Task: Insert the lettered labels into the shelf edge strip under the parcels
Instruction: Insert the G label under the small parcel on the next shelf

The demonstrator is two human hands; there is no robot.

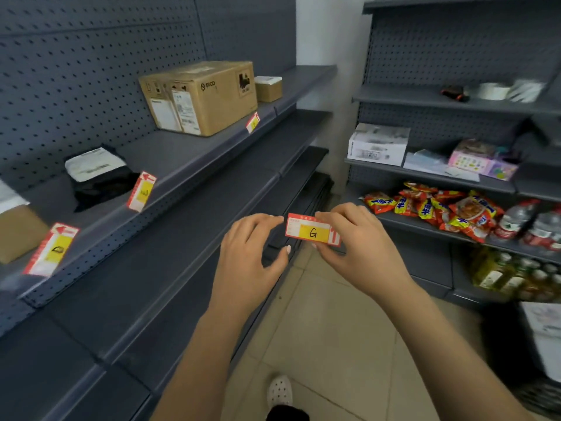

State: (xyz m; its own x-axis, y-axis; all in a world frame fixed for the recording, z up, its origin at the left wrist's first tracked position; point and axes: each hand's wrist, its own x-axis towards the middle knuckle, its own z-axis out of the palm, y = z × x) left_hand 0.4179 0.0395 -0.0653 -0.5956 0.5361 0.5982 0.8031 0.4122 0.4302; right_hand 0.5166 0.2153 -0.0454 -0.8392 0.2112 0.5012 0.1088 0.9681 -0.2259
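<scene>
A red and yellow label marked G [312, 230] is held flat between both hands in front of the lower shelves. My left hand [252, 250] pinches its left end and my right hand [358, 238] pinches its right end. Three similar labels sit in the edge strip [194, 180] of the upper left shelf: one marked D [51, 249] under a brown parcel [18, 232], one [142, 191] under a black bag parcel [97, 174], one [252, 122] under a large cardboard box [200, 97]. A small box [268, 88] stands beyond it with no label below.
Dark grey shelves [170, 238] run along the left at several heights. On the right, another rack holds a white box [378, 144], snack packets [434, 208], water bottles [531, 226] and oil bottles [510, 278]. Tiled floor [328, 329] lies between the racks.
</scene>
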